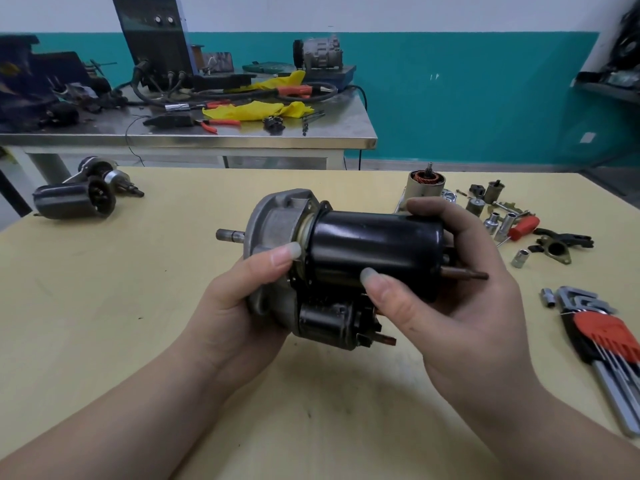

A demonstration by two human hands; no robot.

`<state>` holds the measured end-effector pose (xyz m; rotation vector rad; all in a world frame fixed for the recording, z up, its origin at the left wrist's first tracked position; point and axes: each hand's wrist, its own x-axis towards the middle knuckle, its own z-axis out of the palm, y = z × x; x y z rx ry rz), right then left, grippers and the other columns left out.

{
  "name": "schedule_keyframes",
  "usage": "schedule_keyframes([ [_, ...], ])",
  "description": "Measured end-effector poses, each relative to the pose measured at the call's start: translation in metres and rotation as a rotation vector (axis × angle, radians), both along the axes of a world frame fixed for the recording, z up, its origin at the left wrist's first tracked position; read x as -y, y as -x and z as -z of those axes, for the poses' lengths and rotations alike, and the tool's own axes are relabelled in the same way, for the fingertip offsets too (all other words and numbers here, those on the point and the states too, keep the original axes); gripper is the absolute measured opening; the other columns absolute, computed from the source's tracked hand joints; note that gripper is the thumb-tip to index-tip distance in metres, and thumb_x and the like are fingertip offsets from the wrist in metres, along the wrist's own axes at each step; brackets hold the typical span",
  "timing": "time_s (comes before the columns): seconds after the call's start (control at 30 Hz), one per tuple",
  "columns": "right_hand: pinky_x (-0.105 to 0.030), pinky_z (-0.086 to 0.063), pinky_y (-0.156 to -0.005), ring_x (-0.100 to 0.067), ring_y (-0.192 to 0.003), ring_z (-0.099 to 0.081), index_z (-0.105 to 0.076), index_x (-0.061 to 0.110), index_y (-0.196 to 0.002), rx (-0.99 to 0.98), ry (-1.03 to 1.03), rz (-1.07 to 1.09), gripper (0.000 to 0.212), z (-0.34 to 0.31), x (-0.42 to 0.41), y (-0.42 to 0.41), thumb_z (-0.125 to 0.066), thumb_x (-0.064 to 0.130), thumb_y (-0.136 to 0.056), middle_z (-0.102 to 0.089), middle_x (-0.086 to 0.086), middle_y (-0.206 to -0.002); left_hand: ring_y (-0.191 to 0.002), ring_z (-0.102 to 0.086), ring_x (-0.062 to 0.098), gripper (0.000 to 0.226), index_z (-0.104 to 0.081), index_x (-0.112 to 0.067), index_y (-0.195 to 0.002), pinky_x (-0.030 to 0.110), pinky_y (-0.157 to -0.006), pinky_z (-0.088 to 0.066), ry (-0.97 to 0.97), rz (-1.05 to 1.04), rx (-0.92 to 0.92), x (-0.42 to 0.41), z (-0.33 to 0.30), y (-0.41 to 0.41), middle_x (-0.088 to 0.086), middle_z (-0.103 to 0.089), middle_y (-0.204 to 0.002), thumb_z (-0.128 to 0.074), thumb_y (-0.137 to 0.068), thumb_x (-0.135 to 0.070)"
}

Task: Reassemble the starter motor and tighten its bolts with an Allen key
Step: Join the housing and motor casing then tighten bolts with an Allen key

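A person holds a starter motor (332, 265) in both bare hands above a pale yellow table (104, 289) at the centre of the frame. The left hand (242, 299) cups the grey cast nose housing (277, 220) from below, fingers curled under it and thumb pressed against its edge where it meets the motor body. The right hand (457, 289) wraps the black cylindrical body (374, 251) from the far end, fingertips showing over its top and thumb laid on its near side. A bare shaft (230, 235) sticks out of the housing toward the left of the frame; the smaller black solenoid (329, 323) hangs beneath the body, and a copper-coloured stud (464, 273) pokes out by the right palm.

At the lower right of the frame a set of Allen keys (602, 337) in a red holder lies on the table, untouched. Above it, at centre right, are scattered sockets (493, 221), a red-handled tool (523, 227) and a dark metal bracket (557, 249), with an armature (424, 185) showing copper windings standing just behind the right hand's fingertips. A second, dark starter assembly (83, 194) lies at the left edge of the table. In the upper left, a steel workbench (194, 133) carries cables, yellow cloths (256, 110) and orange-handled pliers (221, 123)
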<state>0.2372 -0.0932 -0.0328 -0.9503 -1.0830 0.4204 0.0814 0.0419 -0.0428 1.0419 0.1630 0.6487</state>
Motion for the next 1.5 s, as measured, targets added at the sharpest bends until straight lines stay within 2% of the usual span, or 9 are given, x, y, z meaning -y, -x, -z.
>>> schedule_keyframes([
  [0.43, -0.02, -0.061, -0.085, -0.012, -0.107, -0.073, -0.059, 0.028, -0.134, 0.076, 0.026, 0.072, 0.058, -0.004, 0.002, 0.0, -0.085, 0.025, -0.082, -0.067, 0.014, -0.116, -0.116, -0.075, 0.024, 0.049, -0.08, -0.015, -0.126, 0.034, -0.093, -0.061, -0.003, -0.006, -0.003, 0.002, 0.001, -0.001, 0.007, -0.08, -0.121, -0.081, -0.084, -0.041],
  [0.67, -0.022, -0.062, -0.084, -0.013, -0.11, -0.072, -0.06, 0.033, -0.131, 0.039, 0.063, 0.054, 0.057, 0.002, -0.001, 0.001, -0.086, 0.029, -0.08, -0.067, 0.015, -0.115, -0.129, -0.069, 0.03, 0.06, -0.075, -0.015, -0.134, 0.042, -0.1, -0.06, 0.038, -0.074, -0.024, 0.003, 0.004, -0.005, 0.012, -0.075, -0.134, -0.079, -0.087, -0.052],
  [0.83, -0.031, -0.065, -0.086, -0.017, -0.11, -0.074, -0.064, 0.034, -0.13, -0.003, 0.11, 0.015, 0.059, 0.001, -0.002, -0.003, -0.091, 0.024, -0.079, -0.071, 0.011, -0.114, -0.137, -0.065, 0.034, 0.077, -0.072, -0.016, -0.14, 0.049, -0.109, -0.057, 0.078, -0.189, -0.073, 0.007, 0.003, -0.009, 0.016, -0.07, -0.144, -0.057, -0.09, -0.073],
  [1.0, -0.027, -0.064, -0.084, -0.011, -0.111, -0.073, -0.062, 0.035, -0.13, 0.023, 0.098, 0.024, 0.061, 0.002, -0.002, 0.001, -0.09, 0.025, -0.077, -0.069, 0.018, -0.114, -0.134, -0.068, 0.028, 0.084, -0.071, -0.02, -0.142, 0.046, -0.107, -0.055, 0.173, -0.176, -0.133, 0.008, 0.003, -0.012, 0.011, -0.071, -0.144, -0.035, -0.098, -0.082],
  [1.1, -0.027, -0.063, -0.088, -0.016, -0.111, -0.072, -0.061, 0.037, -0.132, 0.039, 0.103, 0.067, 0.061, 0.005, -0.003, 0.004, -0.088, 0.032, -0.077, -0.068, 0.014, -0.115, -0.132, -0.069, 0.025, 0.074, -0.073, -0.023, -0.14, 0.047, -0.111, -0.046, 0.171, -0.17, -0.179, 0.007, 0.002, -0.01, 0.008, -0.072, -0.142, -0.038, -0.102, -0.076],
  [1.23, -0.035, -0.062, -0.094, -0.021, -0.115, -0.072, -0.058, 0.037, -0.139, 0.025, 0.099, 0.084, 0.069, 0.007, -0.007, 0.005, -0.09, 0.04, -0.078, -0.069, 0.01, -0.121, -0.13, -0.07, 0.026, 0.073, -0.077, -0.023, -0.134, 0.047, -0.106, -0.049, 0.171, -0.16, -0.184, 0.007, -0.003, -0.009, 0.009, -0.074, -0.139, -0.039, -0.102, -0.076],
  [1.33, -0.04, -0.06, -0.101, -0.018, -0.121, -0.071, -0.053, 0.043, -0.147, 0.006, 0.118, 0.074, 0.079, 0.009, -0.01, 0.004, -0.089, 0.051, -0.078, -0.07, 0.016, -0.128, -0.128, -0.071, 0.027, 0.072, -0.077, -0.024, -0.133, 0.047, -0.103, -0.053, 0.207, -0.16, -0.198, 0.008, -0.005, -0.01, 0.009, -0.074, -0.138, -0.043, -0.1, -0.078],
  [1.4, -0.034, -0.055, -0.106, -0.01, -0.125, -0.068, -0.046, 0.049, -0.154, -0.001, 0.163, 0.062, 0.088, 0.009, -0.012, 0.002, -0.087, 0.058, -0.077, -0.069, 0.023, -0.132, -0.125, -0.073, 0.027, 0.069, -0.08, -0.026, -0.129, 0.045, -0.095, -0.062, 0.268, -0.156, -0.201, 0.008, -0.007, -0.011, 0.007, -0.075, -0.136, -0.049, -0.098, -0.079],
  [1.5, -0.023, -0.052, -0.106, -0.007, -0.132, -0.063, -0.042, 0.054, -0.155, 0.018, 0.246, 0.016, 0.083, 0.006, -0.011, -0.004, -0.081, 0.056, -0.082, -0.066, 0.014, -0.14, -0.122, -0.075, 0.028, 0.066, -0.081, -0.027, -0.126, 0.043, -0.092, -0.063, 0.326, -0.179, -0.226, 0.004, -0.01, -0.011, 0.006, -0.076, -0.135, -0.055, -0.095, -0.078],
])
